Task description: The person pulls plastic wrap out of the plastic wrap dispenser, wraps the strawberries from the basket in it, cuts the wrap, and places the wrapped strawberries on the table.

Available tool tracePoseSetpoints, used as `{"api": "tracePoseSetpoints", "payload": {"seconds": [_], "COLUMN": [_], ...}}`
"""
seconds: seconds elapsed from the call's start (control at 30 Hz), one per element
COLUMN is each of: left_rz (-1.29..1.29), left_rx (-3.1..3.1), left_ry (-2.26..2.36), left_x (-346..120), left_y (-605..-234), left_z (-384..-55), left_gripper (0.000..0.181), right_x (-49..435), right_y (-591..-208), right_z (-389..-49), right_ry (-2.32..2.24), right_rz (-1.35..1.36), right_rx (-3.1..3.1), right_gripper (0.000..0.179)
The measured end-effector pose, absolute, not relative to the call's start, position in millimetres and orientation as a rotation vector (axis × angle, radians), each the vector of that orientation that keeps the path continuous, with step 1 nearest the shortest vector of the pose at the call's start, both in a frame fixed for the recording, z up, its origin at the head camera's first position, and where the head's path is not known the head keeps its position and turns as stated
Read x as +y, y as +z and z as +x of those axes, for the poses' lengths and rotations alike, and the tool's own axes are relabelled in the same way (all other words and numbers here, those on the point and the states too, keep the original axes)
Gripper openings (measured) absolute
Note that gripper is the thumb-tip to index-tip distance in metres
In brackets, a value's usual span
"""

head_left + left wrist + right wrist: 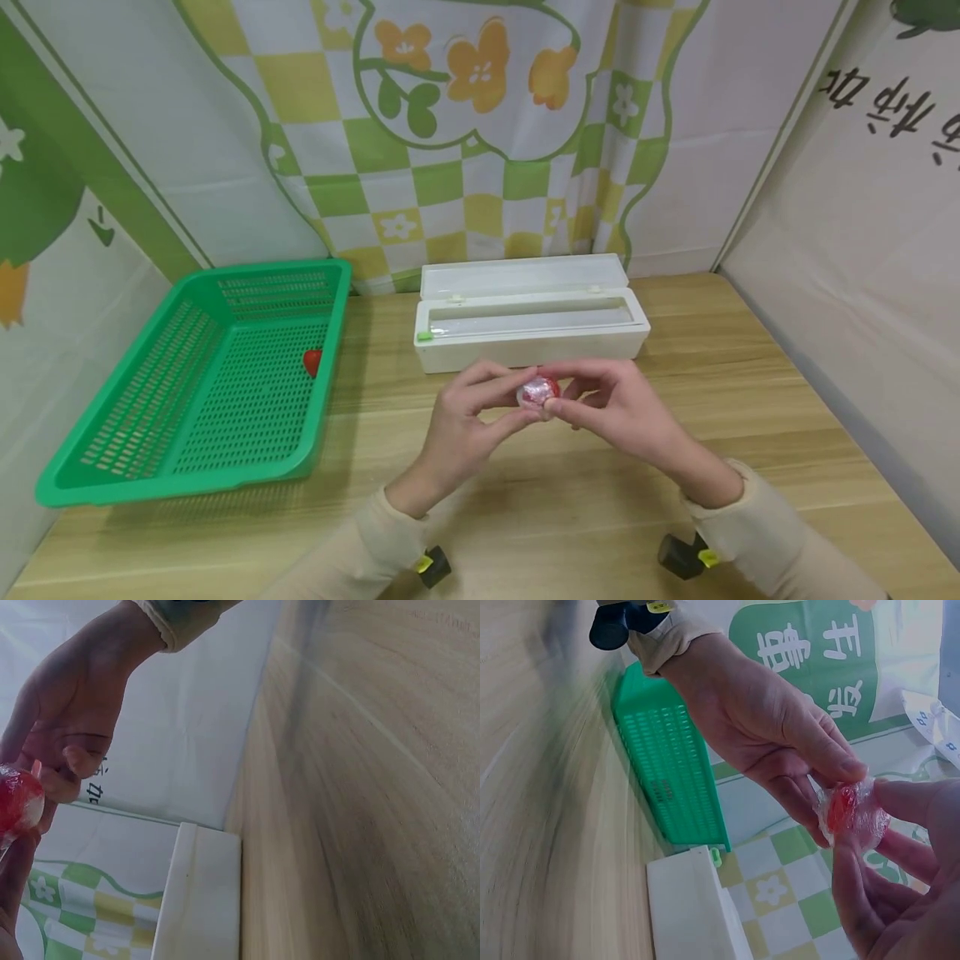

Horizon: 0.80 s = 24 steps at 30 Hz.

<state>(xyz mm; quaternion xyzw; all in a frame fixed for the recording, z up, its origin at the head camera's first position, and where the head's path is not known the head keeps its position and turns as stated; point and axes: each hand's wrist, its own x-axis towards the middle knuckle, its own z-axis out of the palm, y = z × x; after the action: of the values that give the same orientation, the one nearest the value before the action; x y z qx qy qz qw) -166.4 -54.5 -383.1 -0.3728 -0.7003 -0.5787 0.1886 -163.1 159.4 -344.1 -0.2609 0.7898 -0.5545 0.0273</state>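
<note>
A small round red thing wrapped in clear cling film (537, 392) is held above the table, in front of the white box. My left hand (467, 421) pinches it from the left between thumb and fingers. From the other side my right hand (626, 414) pinches it as well, thumb at its lower edge and forefinger on top. In the right wrist view the crinkled film (866, 821) lies around the red thing, with fingertips of both hands touching it. The left wrist view catches only part of the wrapped red thing (16, 802) at its edge.
Behind the hands stands a white cling film box (532, 348), its lid (525, 277) tipped back and a film roll inside. To the left is a green plastic basket (187, 482) with a small red fruit (312, 362) in it. Printed curtains (480, 200) enclose the wooden table (570, 517).
</note>
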Motion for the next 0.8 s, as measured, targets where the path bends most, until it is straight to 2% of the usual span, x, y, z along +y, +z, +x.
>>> {"api": "tracePoseSetpoints", "payload": {"seconds": [0.23, 0.4, 0.5, 0.73, 0.8], "left_rz": [-1.048, -1.059, -1.080, -1.059, -1.034], "left_rx": [-1.921, -1.887, -1.862, -1.845, -1.846], "left_ry": [-1.618, -1.605, -1.652, -1.745, -1.793], "left_x": [-57, -58, -58, -58, -58], "left_y": [-380, -380, -379, -378, -377], "left_z": [-168, -169, -170, -169, -168], "left_gripper": [0.034, 0.031, 0.027, 0.026, 0.026], "right_x": [158, 155, 153, 153, 154], "right_y": [-346, -349, -350, -354, -355], "right_z": [-163, -160, -159, -158, -160], "right_ry": [-1.793, -1.892, -1.940, -1.993, -1.962], "right_rz": [-0.837, -0.895, -0.972, -1.203, -1.284], "right_rx": [2.352, 2.300, 2.290, 2.317, 2.370], "right_gripper": [0.030, 0.035, 0.038, 0.024, 0.026]}}
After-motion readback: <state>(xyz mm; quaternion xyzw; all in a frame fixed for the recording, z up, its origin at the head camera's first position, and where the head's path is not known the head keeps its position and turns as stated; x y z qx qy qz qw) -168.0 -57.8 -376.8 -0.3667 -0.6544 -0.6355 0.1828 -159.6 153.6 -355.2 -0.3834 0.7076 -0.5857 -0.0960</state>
